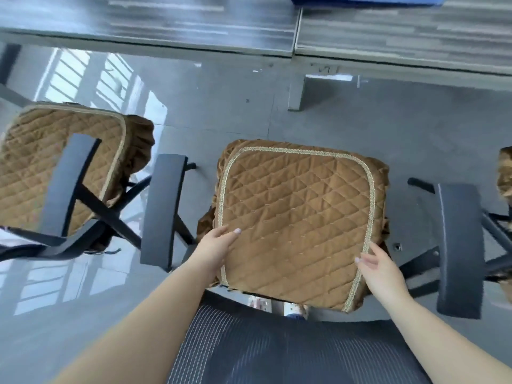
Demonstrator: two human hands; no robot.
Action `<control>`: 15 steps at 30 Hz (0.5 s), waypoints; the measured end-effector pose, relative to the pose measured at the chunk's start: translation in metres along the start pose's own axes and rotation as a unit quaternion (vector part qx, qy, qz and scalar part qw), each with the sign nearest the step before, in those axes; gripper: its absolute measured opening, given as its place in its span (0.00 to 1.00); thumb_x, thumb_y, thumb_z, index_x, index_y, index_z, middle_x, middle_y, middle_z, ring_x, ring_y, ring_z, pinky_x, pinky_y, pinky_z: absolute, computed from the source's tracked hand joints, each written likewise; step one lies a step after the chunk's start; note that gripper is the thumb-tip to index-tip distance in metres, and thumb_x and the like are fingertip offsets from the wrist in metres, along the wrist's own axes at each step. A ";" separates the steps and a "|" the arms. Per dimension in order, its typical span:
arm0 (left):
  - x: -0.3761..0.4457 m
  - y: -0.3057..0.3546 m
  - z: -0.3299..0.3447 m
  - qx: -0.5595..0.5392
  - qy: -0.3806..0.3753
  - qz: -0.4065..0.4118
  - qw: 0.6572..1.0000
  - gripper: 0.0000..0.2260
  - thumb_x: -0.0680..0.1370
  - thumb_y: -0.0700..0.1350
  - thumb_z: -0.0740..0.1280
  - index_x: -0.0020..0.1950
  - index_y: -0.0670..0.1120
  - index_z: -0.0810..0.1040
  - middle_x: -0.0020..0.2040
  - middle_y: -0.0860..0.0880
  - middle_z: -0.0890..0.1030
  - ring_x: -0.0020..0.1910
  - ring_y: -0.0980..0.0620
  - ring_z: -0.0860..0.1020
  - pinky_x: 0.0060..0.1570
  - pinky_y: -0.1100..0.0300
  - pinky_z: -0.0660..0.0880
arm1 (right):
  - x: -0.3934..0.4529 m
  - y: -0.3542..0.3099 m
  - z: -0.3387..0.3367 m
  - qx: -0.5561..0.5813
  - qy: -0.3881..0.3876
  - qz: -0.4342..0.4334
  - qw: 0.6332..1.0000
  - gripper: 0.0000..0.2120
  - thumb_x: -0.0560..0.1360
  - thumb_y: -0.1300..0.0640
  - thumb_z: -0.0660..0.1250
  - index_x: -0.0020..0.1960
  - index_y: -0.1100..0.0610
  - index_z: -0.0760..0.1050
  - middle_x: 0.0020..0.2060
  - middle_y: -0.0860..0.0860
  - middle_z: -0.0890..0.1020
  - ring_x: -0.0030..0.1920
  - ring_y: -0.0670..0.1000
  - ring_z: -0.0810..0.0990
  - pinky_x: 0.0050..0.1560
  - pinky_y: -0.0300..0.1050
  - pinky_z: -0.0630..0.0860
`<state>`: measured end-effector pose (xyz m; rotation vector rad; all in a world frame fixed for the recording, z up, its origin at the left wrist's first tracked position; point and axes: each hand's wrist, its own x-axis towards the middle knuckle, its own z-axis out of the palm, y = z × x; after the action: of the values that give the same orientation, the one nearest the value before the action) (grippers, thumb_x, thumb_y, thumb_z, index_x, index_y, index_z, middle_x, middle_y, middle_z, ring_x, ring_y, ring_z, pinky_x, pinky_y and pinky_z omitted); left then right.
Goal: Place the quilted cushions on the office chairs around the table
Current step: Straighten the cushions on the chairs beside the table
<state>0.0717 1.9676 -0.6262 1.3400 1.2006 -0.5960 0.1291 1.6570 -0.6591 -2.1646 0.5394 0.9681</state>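
Your left hand [219, 242] lies flat with straight fingers on the near left edge of the quilted cushion [296, 214], and your right hand [376, 268] sits at the near right edge, fingers loosely spread; whether they touch the piping or hover just off it is hard to tell from this angle. Neither hand grips anything. The cushion rests on the seat of the middle office chair [460, 253], but it sits slightly askew, with its near right corner hanging past the seat's back edge above the mesh backrest [277, 347].

To finish this step well, push with both palms together toward the seat's front edge and turn the cushion a little so its trim runs parallel to the armrests. Smooth the skirt down over the sides.

Room is tight sideways: the left armrest [162, 209] stands just beside the cushion's left edge, so keep your elbows in. The neighbouring chair on the left already carries its cushion [55, 162]. The table [388, 31] edge lies well beyond the seat's front.
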 end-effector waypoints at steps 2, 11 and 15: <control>-0.039 0.002 -0.014 -0.066 -0.021 0.002 0.998 0.23 0.79 0.47 0.66 0.73 0.47 0.68 0.67 0.47 0.76 0.63 0.49 0.76 0.68 0.48 0.67 | -0.035 -0.024 0.002 0.017 -0.016 -0.046 0.999 0.27 0.79 0.55 0.63 0.76 0.52 0.60 0.55 0.47 0.80 0.54 0.46 0.76 0.53 0.43 0.68; -0.168 -0.020 -0.131 -0.194 0.050 0.069 0.977 0.17 0.79 0.50 0.66 0.67 0.49 0.72 0.61 0.49 0.80 0.59 0.52 0.78 0.59 0.54 0.70 | -0.179 -0.150 0.046 0.010 -0.089 -0.239 0.967 0.18 0.79 0.55 0.63 0.69 0.50 0.68 0.46 0.45 0.84 0.50 0.42 0.78 0.52 0.41 0.68; -0.215 -0.049 -0.213 -0.243 0.082 0.111 0.960 0.19 0.79 0.51 0.66 0.69 0.48 0.71 0.62 0.48 0.78 0.59 0.51 0.78 0.63 0.51 0.69 | -0.233 -0.203 0.108 -0.029 -0.110 -0.302 0.946 0.19 0.78 0.55 0.64 0.68 0.52 0.70 0.38 0.45 0.85 0.50 0.47 0.82 0.59 0.52 0.75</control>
<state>-0.1102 2.0928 -0.4137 1.0928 1.2099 -0.0187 0.0530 1.8934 -0.4454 -2.0403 -0.2593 0.8587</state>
